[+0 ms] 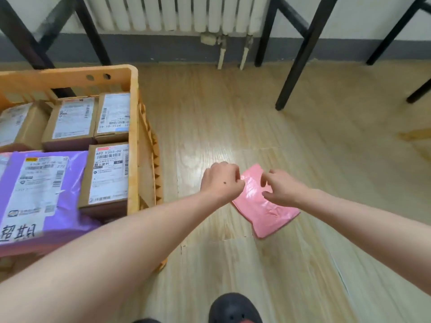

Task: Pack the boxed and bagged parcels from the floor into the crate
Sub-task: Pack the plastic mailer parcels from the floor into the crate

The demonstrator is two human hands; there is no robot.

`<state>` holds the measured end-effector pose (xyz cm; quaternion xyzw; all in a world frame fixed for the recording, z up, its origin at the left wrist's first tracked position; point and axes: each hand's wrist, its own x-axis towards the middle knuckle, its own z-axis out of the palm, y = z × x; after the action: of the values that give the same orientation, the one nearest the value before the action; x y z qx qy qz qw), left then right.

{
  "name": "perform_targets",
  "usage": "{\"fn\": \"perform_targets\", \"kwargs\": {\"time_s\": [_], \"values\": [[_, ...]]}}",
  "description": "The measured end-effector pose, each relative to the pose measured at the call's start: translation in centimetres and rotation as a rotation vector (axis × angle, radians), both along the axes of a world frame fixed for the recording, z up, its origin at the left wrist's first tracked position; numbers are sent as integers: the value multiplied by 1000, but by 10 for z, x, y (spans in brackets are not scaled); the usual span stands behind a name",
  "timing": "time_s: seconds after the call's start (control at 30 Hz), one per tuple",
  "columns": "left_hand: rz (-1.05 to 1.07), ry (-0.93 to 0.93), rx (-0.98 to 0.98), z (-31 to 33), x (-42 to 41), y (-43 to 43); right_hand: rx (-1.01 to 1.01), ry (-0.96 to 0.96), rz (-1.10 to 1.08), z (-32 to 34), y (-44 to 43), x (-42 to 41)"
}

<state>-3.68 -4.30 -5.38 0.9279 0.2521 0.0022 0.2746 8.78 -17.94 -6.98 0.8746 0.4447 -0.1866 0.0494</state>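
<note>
A flat pink bagged parcel (pixel 265 213) lies on the wooden floor to the right of the orange crate (pixel 134 117). My left hand (pixel 221 180) is curled at the parcel's left edge and pinches it. Over the parcel's upper right part my right hand (pixel 283 187) has its fingers curled down onto the plastic. The crate holds several labelled cardboard boxes (pixel 70 122) and a purple bagged parcel (pixel 42 194) with a white label.
Black table legs (pixel 300 54) stand on the floor to the back right and behind the crate. A white radiator (pixel 177 12) hangs on the far wall. My dark shoe (pixel 233 308) is at the bottom edge. Wooden floor (pixel 256 113) spreads right of the crate.
</note>
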Motion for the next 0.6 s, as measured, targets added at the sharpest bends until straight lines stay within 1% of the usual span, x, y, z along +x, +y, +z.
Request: {"fn": "perform_targets", "kwargs": {"time_s": [0.1,0.2,0.27,0.47,0.6], "values": [[12,200,-124,-43,11,-6,-145,77,-22,-28,-17,-1],[56,273,-188,-75,24,-2,-194,126,-24,-51,-23,-4],[106,301,-237,-88,31,1,-180,151,-21,-57,-21,-4],[283,269,-369,-107,56,10,-178,236,-71,-65,-19,4],[383,342,-431,-102,69,14,-129,235,-78,-67,-22,10]]}}
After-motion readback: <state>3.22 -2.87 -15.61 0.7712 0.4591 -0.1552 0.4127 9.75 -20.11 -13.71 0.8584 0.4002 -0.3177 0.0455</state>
